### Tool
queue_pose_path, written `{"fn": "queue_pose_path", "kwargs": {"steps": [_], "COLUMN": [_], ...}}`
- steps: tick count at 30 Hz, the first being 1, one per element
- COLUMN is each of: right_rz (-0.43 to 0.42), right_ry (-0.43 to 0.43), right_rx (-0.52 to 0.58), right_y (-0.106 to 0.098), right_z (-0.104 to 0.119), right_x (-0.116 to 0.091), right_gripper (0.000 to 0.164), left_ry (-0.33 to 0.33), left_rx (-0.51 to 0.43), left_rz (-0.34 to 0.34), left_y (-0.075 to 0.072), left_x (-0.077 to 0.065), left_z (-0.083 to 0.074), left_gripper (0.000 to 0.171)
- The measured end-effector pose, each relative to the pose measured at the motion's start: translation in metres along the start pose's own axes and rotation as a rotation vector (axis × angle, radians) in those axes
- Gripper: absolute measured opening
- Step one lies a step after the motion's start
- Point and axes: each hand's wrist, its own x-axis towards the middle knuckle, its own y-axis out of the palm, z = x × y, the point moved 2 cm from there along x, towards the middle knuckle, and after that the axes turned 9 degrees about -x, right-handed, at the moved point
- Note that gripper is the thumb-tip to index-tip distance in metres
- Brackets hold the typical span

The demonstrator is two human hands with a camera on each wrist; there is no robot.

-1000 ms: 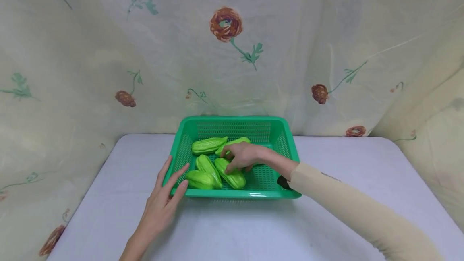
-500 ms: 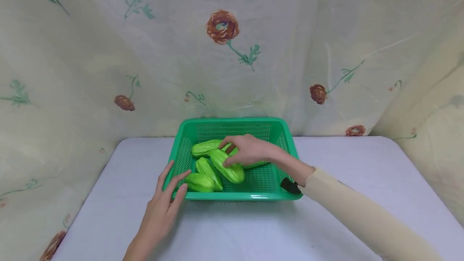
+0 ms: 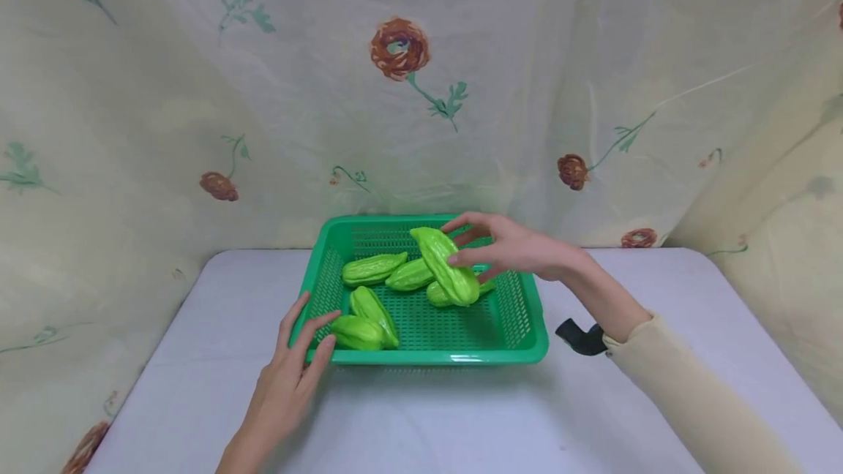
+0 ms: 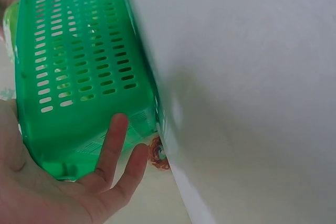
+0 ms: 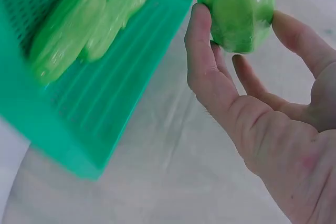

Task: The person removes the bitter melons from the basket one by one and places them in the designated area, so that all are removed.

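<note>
My right hand (image 3: 516, 246) holds a light green, ridged bitter melon (image 3: 444, 262) between thumb and fingers, tilted above the green plastic basket (image 3: 461, 358). In the right wrist view this bitter melon (image 5: 236, 9) shows at the fingertips, and several others lie in the basket. Two bitter melons (image 3: 357, 333) rest together at the basket's front left; more lie toward the back, one partly hidden under the held one. My left hand (image 3: 279, 386) is at the basket's front left corner, its fingers fairly straight; in the left wrist view they lie against the basket's wall (image 4: 79, 124).
The basket stands on a white-covered table (image 3: 224, 328), close to its back edge. A flower-patterned curtain (image 3: 296, 93) hangs behind and on both sides. A black curved piece (image 3: 579, 339) sticks out at my right wrist, by the beige sleeve (image 3: 685, 386).
My right hand has gripped one bitter melon from the basket's middle, raised it and moved it to the right. My left hand has stayed at the basket's corner.
</note>
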Motion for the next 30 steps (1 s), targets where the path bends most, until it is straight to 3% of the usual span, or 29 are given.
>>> {"fn": "queue_pose_path", "kwargs": {"steps": [15, 24, 30], "right_rz": [-0.102, -0.19, -0.223], "right_ry": [0.051, 0.127, 0.188], "right_rx": [0.087, 0.058, 0.081], "right_y": [-0.055, -0.073, -0.074], "right_z": [-0.071, -0.104, -0.129], "right_x": [-0.046, -0.055, -0.052], "right_gripper": [0.061, 0.068, 0.069], "left_ry": [-0.011, -0.017, -0.013], "left_rx": [-0.008, -0.013, -0.015], "left_rz": [-0.01, -0.013, -0.022], "left_y": [0.003, 0.004, 0.004], "left_x": [-0.001, 0.0, 0.0], "left_z": [0.003, 0.002, 0.003], "left_gripper": [0.036, 0.035, 0.035]}}
